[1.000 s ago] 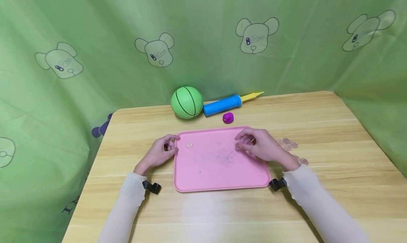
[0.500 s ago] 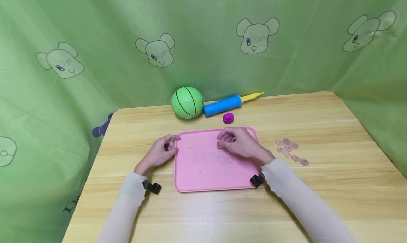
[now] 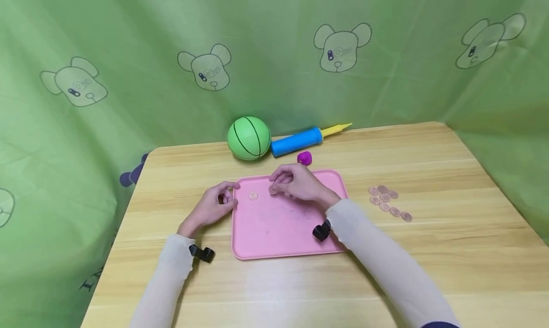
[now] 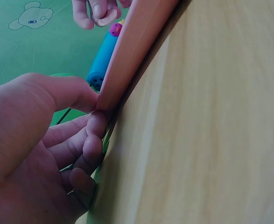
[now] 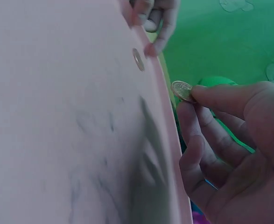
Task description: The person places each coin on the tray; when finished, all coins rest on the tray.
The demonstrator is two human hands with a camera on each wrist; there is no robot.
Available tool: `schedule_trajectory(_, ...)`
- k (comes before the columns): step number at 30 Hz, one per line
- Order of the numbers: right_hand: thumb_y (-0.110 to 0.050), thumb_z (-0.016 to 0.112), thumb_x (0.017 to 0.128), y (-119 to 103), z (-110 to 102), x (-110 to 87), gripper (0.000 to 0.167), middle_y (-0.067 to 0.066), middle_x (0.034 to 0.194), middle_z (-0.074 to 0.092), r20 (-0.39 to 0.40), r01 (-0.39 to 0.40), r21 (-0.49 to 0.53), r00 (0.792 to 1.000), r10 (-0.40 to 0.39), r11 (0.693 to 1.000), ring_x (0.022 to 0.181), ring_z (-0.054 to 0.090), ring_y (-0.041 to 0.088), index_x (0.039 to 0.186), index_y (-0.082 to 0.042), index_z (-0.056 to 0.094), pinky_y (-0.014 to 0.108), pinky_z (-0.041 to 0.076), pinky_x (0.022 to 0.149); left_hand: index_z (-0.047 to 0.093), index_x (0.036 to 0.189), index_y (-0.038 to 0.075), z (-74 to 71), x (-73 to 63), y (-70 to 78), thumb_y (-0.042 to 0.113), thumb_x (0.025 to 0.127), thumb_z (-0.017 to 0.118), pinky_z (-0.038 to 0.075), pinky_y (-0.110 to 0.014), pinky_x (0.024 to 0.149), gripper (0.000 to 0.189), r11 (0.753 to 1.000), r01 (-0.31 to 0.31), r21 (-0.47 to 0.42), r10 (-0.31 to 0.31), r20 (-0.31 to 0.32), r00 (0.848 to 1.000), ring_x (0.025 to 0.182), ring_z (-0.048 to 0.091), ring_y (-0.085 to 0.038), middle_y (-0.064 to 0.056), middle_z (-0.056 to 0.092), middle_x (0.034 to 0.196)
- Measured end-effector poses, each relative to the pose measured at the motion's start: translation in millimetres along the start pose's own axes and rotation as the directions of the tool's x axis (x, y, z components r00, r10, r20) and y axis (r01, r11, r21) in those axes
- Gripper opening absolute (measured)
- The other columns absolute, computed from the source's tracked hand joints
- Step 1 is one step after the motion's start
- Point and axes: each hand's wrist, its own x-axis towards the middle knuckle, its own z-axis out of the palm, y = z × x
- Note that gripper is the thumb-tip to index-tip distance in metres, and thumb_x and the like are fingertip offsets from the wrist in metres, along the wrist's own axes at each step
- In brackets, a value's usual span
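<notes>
My left hand (image 3: pixel 209 207) holds the left rim of a pink tray (image 3: pixel 274 235), its thumb and index fingertip resting on the edge. In the left wrist view its other fingers are curled beside the tray wall (image 4: pixel 137 51). Over the tray's upper left part, my right hand (image 3: pixel 298 182) pinches a coin (image 5: pixel 181 90) between thumb and index finger. Another copper-coloured coin (image 3: pixel 253 195) lies flat on the tray near the left hand. Several more coins (image 3: pixel 384 198) are spread on the table to the right of the tray.
Behind the tray stand a green ball (image 3: pixel 249 138) and a blue hand pump (image 3: pixel 297 142) with a yellow nozzle. A small purple rubber duck (image 3: pixel 305 158) sits between pump and tray. Green curtain (image 3: pixel 274 70) surrounds the wooden table (image 3: pixel 450 251).
My right hand has moved left across the tray with the pinched coin, nearing the coin lying there. The left hand has stayed at the rim. The head view has shifted slightly.
</notes>
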Motion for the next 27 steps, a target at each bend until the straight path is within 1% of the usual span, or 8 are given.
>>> schedule_trajectory(2, -0.013, 0.086, 0.094, -0.6, 6.1, 4.4, 0.026, 0.011, 0.098, 0.080, 0.001, 0.004, -0.013, 1.000, -0.004, 1.000, 0.080, 0.072, 0.022, 0.115, -0.002, 0.077, 0.026, 0.059, 0.066, 0.064, 0.144, 0.000, -0.3, -0.3, -0.6, 0.002, 0.097, 0.074, 0.052, -0.023, 0.077, 0.048, 1.000, -0.003, -0.001, 0.003, -0.002, 1.000, 0.082, 0.060, -0.015, -0.007, 0.067, 0.093)
schedule_trajectory(7, -0.015, 0.087, 0.093, -5.6, 19.2, 12.4, 0.021, 0.005, 0.095, 0.080, 0.007, 0.019, -0.111, 1.000, -0.018, 0.994, 0.082, 0.071, 0.015, 0.111, -0.008, 0.079, 0.025, 0.058, 0.077, 0.064, 0.143, 0.000, -0.3, -0.6, -0.1, 0.002, 0.097, 0.074, 0.052, -0.023, 0.078, 0.047, 1.000, -0.003, -0.012, 0.003, 0.003, 1.000, 0.084, 0.060, -0.018, -0.009, 0.068, 0.094)
schedule_trajectory(10, -0.015, 0.087, 0.093, -9.5, 23.7, 15.0, 0.019, 0.004, 0.095, 0.079, 0.017, 0.032, -0.163, 0.999, -0.030, 0.986, 0.082, 0.071, 0.014, 0.109, -0.009, 0.079, 0.027, 0.058, 0.080, 0.064, 0.143, 0.000, -0.6, -0.3, -0.5, 0.003, 0.097, 0.074, 0.052, -0.024, 0.078, 0.048, 1.000, -0.001, -0.014, 0.001, 0.004, 1.000, 0.084, 0.060, -0.018, -0.009, 0.067, 0.095)
schedule_trajectory(13, -0.011, 0.084, 0.094, -10.6, 25.3, 16.3, 0.016, 0.006, 0.096, 0.079, 0.022, 0.042, -0.191, 0.999, -0.038, 0.981, 0.083, 0.071, 0.014, 0.109, -0.007, 0.079, 0.027, 0.059, 0.082, 0.064, 0.144, 0.001, -1.1, 0.0, -0.6, 0.003, 0.097, 0.074, 0.052, -0.023, 0.078, 0.048, 1.000, 0.004, -0.007, -0.003, 0.003, 1.000, 0.085, 0.060, -0.017, -0.008, 0.067, 0.095)
schedule_trajectory(18, -0.002, 0.077, 0.095, -5.7, 24.8, 18.1, 0.015, 0.010, 0.098, 0.079, 0.023, 0.054, -0.208, 0.998, -0.050, 0.977, 0.086, 0.072, 0.015, 0.110, -0.003, 0.078, 0.024, 0.059, 0.081, 0.064, 0.144, 0.000, -0.8, 0.4, -2.1, 0.003, 0.097, 0.074, 0.053, -0.023, 0.078, 0.049, 1.000, 0.004, 0.006, -0.004, 0.002, 1.000, 0.084, 0.060, -0.015, -0.006, 0.067, 0.095)
schedule_trajectory(22, -0.001, 0.075, 0.095, -1.6, 25.3, 21.1, 0.015, 0.010, 0.099, 0.079, 0.030, 0.062, -0.218, 0.998, -0.057, 0.974, 0.087, 0.073, 0.016, 0.110, -0.003, 0.078, 0.023, 0.059, 0.081, 0.063, 0.144, -0.001, -0.8, 0.4, -2.6, 0.003, 0.097, 0.073, 0.053, -0.023, 0.078, 0.049, 1.000, -0.004, 0.008, 0.004, 0.001, 1.000, 0.084, 0.060, -0.014, -0.006, 0.067, 0.094)
schedule_trajectory(27, -0.001, 0.074, 0.095, -1.4, 25.6, 23.3, 0.015, 0.011, 0.099, 0.079, 0.026, 0.061, -0.225, 0.998, -0.056, 0.972, 0.087, 0.072, 0.016, 0.109, -0.003, 0.078, 0.023, 0.058, 0.081, 0.063, 0.144, 0.000, -1.8, 1.7, -1.8, 0.003, 0.097, 0.074, 0.053, -0.023, 0.079, 0.049, 1.000, 0.005, 0.013, -0.005, 0.003, 1.000, 0.084, 0.061, -0.015, -0.006, 0.067, 0.094)
